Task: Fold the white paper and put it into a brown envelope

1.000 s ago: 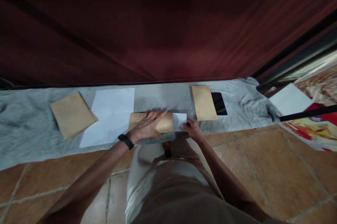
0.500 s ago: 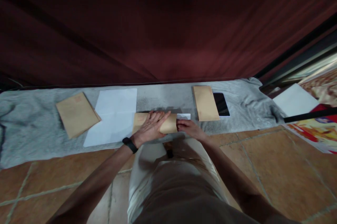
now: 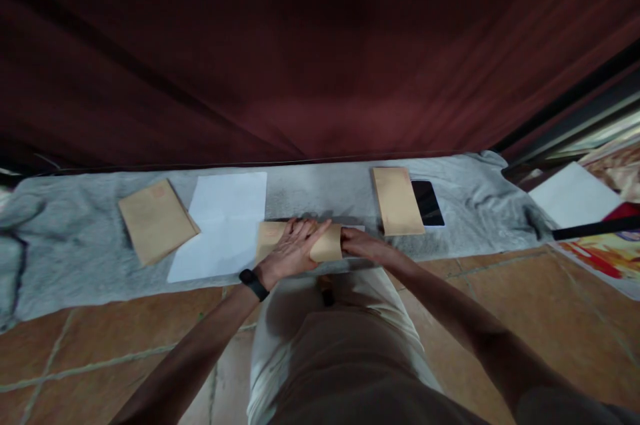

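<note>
My left hand (image 3: 297, 245), with a dark band on the wrist, lies across a brown paper envelope (image 3: 327, 245) and presses it to the grey cloth, its thumb apart from the fingers. The envelope's right end bulges where its mouth is. My right hand (image 3: 367, 245) reaches into that mouth from the right, so its fingertips are hidden. A bit of white paper (image 3: 359, 228) shows just behind the right hand; how it sits in the envelope is hidden. Left of the envelope, a white sheet (image 3: 225, 225) with a faint crease lies flat.
Brown envelopes (image 3: 157, 222) lie at the left, overlapping the sheet's edge. Another brown envelope (image 3: 399, 202) lies at the right, partly over a black-screened phone or tablet (image 3: 429, 203). Behind the grey cloth (image 3: 320, 192) hangs a dark red curtain (image 3: 320, 105). Tiled floor (image 3: 540, 318) is in front.
The right hand's fingers have gone deeper into the envelope's mouth, and less white paper shows beside it. The left hand stays on the envelope. The whole view has shifted slightly.
</note>
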### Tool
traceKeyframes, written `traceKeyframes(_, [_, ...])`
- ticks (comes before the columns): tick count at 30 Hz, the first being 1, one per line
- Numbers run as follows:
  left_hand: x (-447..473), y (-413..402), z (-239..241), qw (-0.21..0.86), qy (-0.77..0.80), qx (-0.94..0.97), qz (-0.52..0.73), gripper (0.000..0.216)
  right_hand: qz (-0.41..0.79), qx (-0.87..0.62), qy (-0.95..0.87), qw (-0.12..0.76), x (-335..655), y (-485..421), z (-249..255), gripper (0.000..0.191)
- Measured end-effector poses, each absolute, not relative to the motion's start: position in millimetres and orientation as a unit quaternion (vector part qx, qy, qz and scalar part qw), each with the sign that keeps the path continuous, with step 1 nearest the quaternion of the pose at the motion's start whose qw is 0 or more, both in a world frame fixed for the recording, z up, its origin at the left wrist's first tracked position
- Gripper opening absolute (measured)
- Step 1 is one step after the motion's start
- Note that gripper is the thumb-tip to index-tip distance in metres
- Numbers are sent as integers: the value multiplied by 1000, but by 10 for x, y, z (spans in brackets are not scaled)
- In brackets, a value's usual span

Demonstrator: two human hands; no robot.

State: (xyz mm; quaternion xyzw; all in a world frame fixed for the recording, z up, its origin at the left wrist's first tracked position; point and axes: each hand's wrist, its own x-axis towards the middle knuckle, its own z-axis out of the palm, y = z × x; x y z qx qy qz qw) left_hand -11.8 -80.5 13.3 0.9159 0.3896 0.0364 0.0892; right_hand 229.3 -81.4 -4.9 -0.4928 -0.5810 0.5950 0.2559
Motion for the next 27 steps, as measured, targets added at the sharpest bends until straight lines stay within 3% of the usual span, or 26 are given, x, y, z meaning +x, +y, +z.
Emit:
traceKeyframes(5, [-284, -796, 164, 72, 408, 909, 39, 112, 327, -606, -613, 387, 2542, -931, -108, 31])
traceKeyframes(11, [-311, -763, 220, 58, 422, 904, 38, 110, 418, -627, -542, 371, 2517, -862, -238, 27])
traceKeyframes(17, [-761, -715, 368, 19, 479, 877, 35, 109, 292, -684, -514, 428, 2777, -855, -256, 29])
traceKeyframes(21, [-950, -763, 417, 6, 503, 863, 38, 109, 195, -718, -548, 382, 2752, -944, -159, 23])
traceKeyframes(24, [-859, -828, 409, 18, 491, 869, 52, 110, 107, -671, -631, 374, 2533, -1051, 24, 33])
traceKeyframes(27, [-644, -874, 371, 40, 469, 879, 70, 112, 207, -562, -703, 385, 2273, -1105, 176, 29])
